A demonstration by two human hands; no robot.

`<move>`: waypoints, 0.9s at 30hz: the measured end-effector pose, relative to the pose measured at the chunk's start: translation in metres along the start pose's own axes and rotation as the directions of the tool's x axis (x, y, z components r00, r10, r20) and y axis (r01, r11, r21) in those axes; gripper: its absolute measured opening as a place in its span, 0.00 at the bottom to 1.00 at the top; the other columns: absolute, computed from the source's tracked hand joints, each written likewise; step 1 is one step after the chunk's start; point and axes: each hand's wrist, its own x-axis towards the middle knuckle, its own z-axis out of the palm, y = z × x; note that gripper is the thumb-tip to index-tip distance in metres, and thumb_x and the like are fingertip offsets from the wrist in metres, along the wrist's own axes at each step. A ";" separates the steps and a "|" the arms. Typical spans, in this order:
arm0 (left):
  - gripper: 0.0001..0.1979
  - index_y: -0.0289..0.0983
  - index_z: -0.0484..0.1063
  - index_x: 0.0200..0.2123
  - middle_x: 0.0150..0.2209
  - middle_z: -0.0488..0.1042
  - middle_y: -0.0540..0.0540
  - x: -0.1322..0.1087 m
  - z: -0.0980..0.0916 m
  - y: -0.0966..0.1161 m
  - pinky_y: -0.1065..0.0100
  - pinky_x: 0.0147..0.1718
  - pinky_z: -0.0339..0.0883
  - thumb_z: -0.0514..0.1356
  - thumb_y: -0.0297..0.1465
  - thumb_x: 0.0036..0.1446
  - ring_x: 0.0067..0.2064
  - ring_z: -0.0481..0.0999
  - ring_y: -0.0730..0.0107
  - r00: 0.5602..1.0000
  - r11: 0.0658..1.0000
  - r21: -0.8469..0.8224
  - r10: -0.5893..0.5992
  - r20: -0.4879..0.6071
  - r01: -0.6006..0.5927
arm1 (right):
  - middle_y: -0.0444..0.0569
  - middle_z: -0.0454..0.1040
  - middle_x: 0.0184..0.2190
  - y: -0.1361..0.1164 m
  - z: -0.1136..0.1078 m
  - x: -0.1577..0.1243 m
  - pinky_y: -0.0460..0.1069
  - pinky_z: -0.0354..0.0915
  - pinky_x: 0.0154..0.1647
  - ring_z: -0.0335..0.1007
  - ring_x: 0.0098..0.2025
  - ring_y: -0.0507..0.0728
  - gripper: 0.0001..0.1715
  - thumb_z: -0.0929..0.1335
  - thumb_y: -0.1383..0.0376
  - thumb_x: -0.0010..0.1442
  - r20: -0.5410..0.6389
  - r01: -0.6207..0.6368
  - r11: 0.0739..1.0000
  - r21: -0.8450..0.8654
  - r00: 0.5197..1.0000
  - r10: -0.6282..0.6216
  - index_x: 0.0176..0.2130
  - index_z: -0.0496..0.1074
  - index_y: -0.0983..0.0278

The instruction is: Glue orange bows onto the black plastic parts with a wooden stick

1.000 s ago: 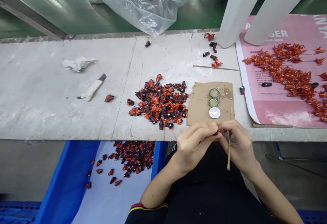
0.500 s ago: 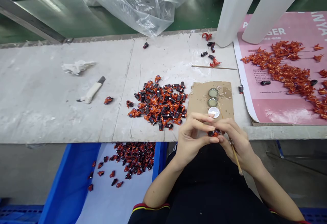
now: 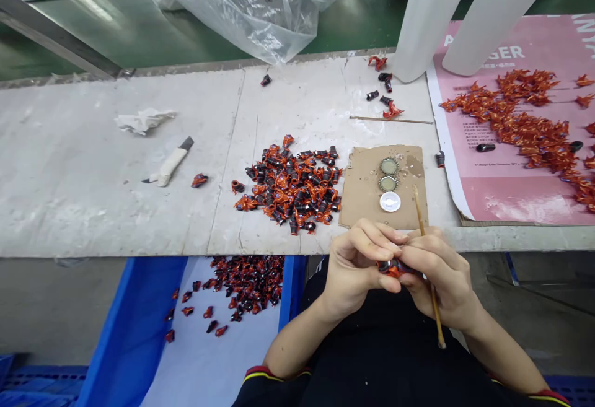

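Your left hand (image 3: 356, 264) and right hand (image 3: 441, 271) have both come a little nearer to your body since half a second ago, and the thin stick (image 3: 436, 317) has swung more upright. The white cap (image 3: 390, 202), whose near edge your left fingers overlapped then, is now uncovered. Your left grip pinches a small orange-and-black piece (image 3: 392, 267) between thumb and fingers, just off the near edge of the worktop (image 3: 176, 215). Your right grip is closed around the stick, with its fingertips at the right end of that same piece (they hide part of it from you). The stick's far tip reaches over the cardboard (image 3: 357, 178), where the white cap lies in line with two crimped caps (image 3: 388, 183). Left of the cardboard you have a heap of similar pieces (image 3: 295, 187); to the right, orange parts (image 3: 534, 134) cover much of a pink sheet (image 3: 506, 199). Below, at near left, a blue bin (image 3: 118, 332) contains more pieces.
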 end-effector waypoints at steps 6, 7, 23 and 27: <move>0.09 0.45 0.80 0.30 0.31 0.77 0.55 0.003 0.005 0.002 0.82 0.45 0.72 0.74 0.29 0.44 0.41 0.79 0.82 0.987 0.992 -0.035 -0.121 -0.107 0.118 | 0.45 0.70 0.29 0.000 0.003 0.000 0.44 0.65 0.34 0.64 0.32 0.49 0.07 0.59 0.67 0.70 -0.024 -0.069 0.997 -0.018 0.997 0.069 0.40 0.65 0.63; 0.09 0.45 0.80 0.30 0.31 0.77 0.55 0.003 0.005 0.002 0.82 0.44 0.72 0.74 0.30 0.44 0.41 0.79 0.82 0.982 0.990 -0.033 -0.140 -0.126 0.136 | 0.45 0.69 0.29 0.001 0.004 -0.001 0.43 0.65 0.34 0.64 0.32 0.49 0.07 0.59 0.67 0.70 -0.019 -0.086 0.996 -0.012 0.996 0.086 0.40 0.65 0.63; 0.06 0.43 0.79 0.34 0.33 0.79 0.53 0.007 -0.004 0.010 0.79 0.39 0.73 0.71 0.33 0.51 0.36 0.79 0.79 0.972 0.953 0.295 0.007 -0.237 0.065 | 0.47 0.73 0.32 0.011 0.009 -0.005 0.46 0.69 0.35 0.69 0.34 0.52 0.05 0.63 0.69 0.66 0.038 -0.158 0.987 -0.012 0.987 0.158 0.43 0.67 0.62; 0.07 0.42 0.78 0.41 0.37 0.79 0.49 0.016 -0.030 0.046 0.73 0.42 0.73 0.65 0.32 0.58 0.40 0.79 0.73 0.920 0.664 0.745 0.329 -0.215 -0.064 | 0.48 0.73 0.35 0.017 0.003 -0.010 0.48 0.70 0.38 0.71 0.37 0.53 0.13 0.65 0.72 0.63 0.023 -0.200 0.978 -0.066 0.979 0.202 0.49 0.66 0.62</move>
